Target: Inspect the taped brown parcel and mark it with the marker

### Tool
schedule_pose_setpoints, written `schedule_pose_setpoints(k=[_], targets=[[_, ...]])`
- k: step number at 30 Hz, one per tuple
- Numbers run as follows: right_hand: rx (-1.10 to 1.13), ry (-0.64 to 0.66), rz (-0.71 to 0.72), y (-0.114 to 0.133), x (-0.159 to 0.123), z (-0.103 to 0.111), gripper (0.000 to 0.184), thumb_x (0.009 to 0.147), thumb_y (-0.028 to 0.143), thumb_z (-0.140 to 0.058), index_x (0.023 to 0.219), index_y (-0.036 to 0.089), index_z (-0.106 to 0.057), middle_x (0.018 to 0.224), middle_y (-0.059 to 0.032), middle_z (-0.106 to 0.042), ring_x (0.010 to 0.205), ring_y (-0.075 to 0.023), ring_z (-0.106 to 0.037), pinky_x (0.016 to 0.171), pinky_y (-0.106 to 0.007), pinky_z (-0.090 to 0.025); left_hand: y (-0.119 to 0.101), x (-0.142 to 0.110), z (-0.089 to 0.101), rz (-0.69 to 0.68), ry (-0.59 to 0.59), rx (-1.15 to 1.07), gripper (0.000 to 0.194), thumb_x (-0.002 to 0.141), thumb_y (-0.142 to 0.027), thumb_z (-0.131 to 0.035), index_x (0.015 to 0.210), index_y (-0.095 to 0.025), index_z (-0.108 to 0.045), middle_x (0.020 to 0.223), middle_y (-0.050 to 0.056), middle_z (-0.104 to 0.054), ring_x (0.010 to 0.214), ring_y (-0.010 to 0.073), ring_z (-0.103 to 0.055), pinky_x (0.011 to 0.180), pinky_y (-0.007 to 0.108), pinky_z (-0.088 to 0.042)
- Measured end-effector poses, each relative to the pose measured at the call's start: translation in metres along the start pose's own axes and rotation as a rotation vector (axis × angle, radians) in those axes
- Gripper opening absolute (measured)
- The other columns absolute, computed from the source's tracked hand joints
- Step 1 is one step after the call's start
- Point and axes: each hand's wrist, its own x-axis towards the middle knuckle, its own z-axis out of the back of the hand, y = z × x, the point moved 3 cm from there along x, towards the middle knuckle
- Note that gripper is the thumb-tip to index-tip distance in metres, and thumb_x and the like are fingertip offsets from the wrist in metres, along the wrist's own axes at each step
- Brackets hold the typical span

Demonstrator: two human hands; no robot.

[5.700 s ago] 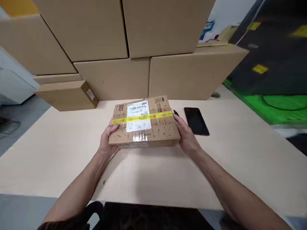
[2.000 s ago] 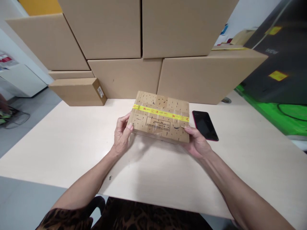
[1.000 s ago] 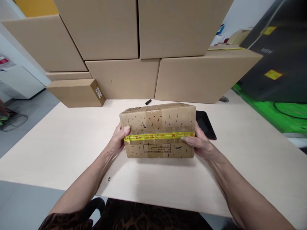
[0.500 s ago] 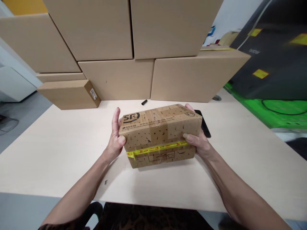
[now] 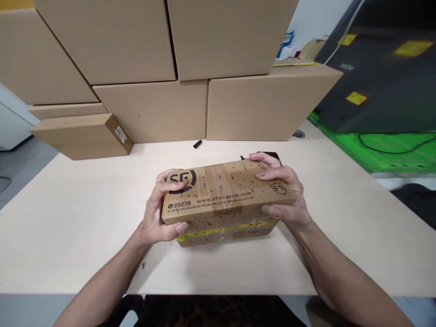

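Cardboard lay between both hands as I watched from afar: one parcel (image 5: 225, 202), gripped at its ends by the left hand (image 5: 155, 213) and the right hand (image 5: 295, 211), tilted over the table (image 5: 85, 209). Each thumb pressed its front, fingers bent over the printed top. I counted one yellow tape band (image 5: 238, 227) low on that front, one black cap-like piece (image 5: 197, 144) beyond the hands, and one phone (image 5: 273, 155), mostly hidden behind the right hand. Past the left hand sat one smaller box (image 5: 75, 136); behind everything, six large cartons (image 5: 153, 113). Half a second earlier the left fingers had stuck up clear — now they crossed the logo (image 5: 193, 180), and the top faced me more fully.
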Motion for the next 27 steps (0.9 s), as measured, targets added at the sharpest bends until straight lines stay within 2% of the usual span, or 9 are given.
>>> schedule_pose_setpoints(k=[5, 7, 11, 16, 22, 24, 27], targets=[[-0.003, 0.056, -0.01, 0.001, 0.0, -0.001, 0.044, 0.072, 0.054, -0.093, 0.113, 0.041, -0.085, 0.146, -0.0057, -0.063, 0.138, -0.0395, -0.055, 0.118, -0.064, -0.047, -0.002, -0.002, 0.0, 0.041, -0.025, 0.061, 0.07, 0.08, -0.07, -0.084, 0.139, -0.035, -0.07, 0.161, 0.013, -0.049, 0.159, 0.043, -0.035, 0.124, 0.063, -0.043], [0.0, 0.051, -0.016, 0.001, 0.0, -0.003, 0.041, 0.073, 0.053, -0.092, 0.111, 0.041, -0.085, 0.137, -0.0064, -0.067, 0.128, -0.0379, -0.061, 0.113, -0.063, -0.051, -0.005, -0.001, -0.001, 0.039, -0.064, 0.042, 0.063, 0.082, -0.07, -0.082, 0.133, -0.034, -0.074, 0.162, 0.011, -0.051, 0.156, 0.0414, -0.04, 0.122, 0.06, -0.046], [0.019, 0.028, -0.012, -0.001, -0.002, -0.007, 0.037, 0.071, 0.053, -0.093, 0.106, 0.041, -0.087, 0.121, -0.0063, -0.069, 0.112, -0.0348, -0.065, 0.106, -0.062, -0.055, -0.013, 0.004, -0.004, 0.031, -0.116, 0.023, 0.047, 0.086, -0.059, -0.082, 0.125, -0.032, -0.079, 0.138, 0.011, -0.067, 0.132, 0.036, -0.062, 0.109, 0.053, -0.057], [-0.023, 0.041, -0.007, -0.001, -0.002, -0.006, 0.038, 0.072, 0.059, -0.089, 0.106, 0.041, -0.089, 0.122, -0.0077, -0.07, 0.119, -0.0382, -0.063, 0.111, -0.065, -0.052, -0.019, 0.007, -0.005, 0.01, -0.126, 0.066, 0.043, 0.085, -0.058, -0.082, 0.119, -0.032, -0.084, 0.125, 0.01, -0.074, 0.121, 0.0343, -0.068, 0.109, 0.056, -0.058], [-0.035, 0.01, -0.018, 0.002, -0.003, -0.004, 0.03, 0.075, 0.061, -0.086, 0.098, 0.043, -0.09, 0.11, -0.0081, -0.072, 0.116, -0.0394, -0.063, 0.114, -0.069, -0.05, -0.021, 0.005, -0.006, 0.07, -0.151, 0.018, 0.038, 0.078, -0.057, -0.088, 0.106, -0.032, -0.088, 0.115, 0.01, -0.075, 0.114, 0.0349, -0.069, 0.111, 0.064, -0.055], [-0.045, 0.022, -0.027, 0.002, -0.003, -0.004, 0.033, 0.077, 0.062, -0.086, 0.103, 0.042, -0.089, 0.117, -0.0085, -0.071, 0.121, -0.0396, -0.062, 0.115, -0.069, -0.049, -0.02, 0.004, -0.006, 0.086, -0.129, 0.014, 0.042, 0.08, -0.057, -0.087, 0.114, -0.032, -0.086, 0.123, 0.011, -0.073, 0.121, 0.0361, -0.066, 0.114, 0.064, -0.054], [-0.071, 0.039, -0.042, 0.002, -0.002, -0.004, 0.043, 0.071, 0.062, -0.091, 0.11, 0.042, -0.088, 0.13, -0.0082, -0.069, 0.131, -0.0416, -0.058, 0.119, -0.069, -0.046, -0.019, 0.002, -0.005, 0.09, -0.098, 0.023, 0.059, 0.079, -0.063, -0.088, 0.129, -0.034, -0.08, 0.147, 0.011, -0.065, 0.143, 0.04, -0.055, 0.121, 0.063, -0.049]])
